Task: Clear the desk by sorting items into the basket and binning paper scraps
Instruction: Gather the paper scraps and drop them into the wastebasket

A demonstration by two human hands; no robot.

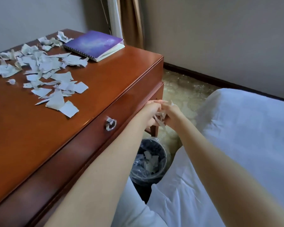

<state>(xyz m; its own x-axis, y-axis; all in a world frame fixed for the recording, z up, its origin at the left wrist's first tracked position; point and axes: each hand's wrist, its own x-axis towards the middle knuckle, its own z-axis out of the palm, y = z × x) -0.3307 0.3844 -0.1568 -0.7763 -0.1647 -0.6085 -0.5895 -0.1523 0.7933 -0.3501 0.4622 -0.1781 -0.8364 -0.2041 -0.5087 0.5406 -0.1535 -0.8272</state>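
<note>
Left hand (152,112): stretched out past the front edge of the worktop (105,76), fingers curled round a bunch of scraps (160,117), and pressed against the other hand.
Right hand (172,115): brought in from the bed side, fingers closed on the same bunch, knuckles turned upward.
Bunch of scraps: torn white paper gripped between both hands, with a few ends left hanging below them; it is held in the air off the worktop, on the bin's side of it. Whether it is straight above the bin cannot be told.
Bin (164,154): a dark round bin lined with a clear plastic bag, stood on the floor between the worktop front and the bed (244,128); its left side is hidden by the left forearm.
Binned scraps (150,158): several white pieces are seen inside the liner.
Loose scraps (44,71): many torn pieces are scattered over the left and rear parts of the worktop.
Notebook (95,45): purple, spiral-bound, closed, laid flat at the far right corner, with scraps just beside its spiral edge.
Drawer pull (111,124): a metal ring is fixed to the worktop's front panel.
</note>
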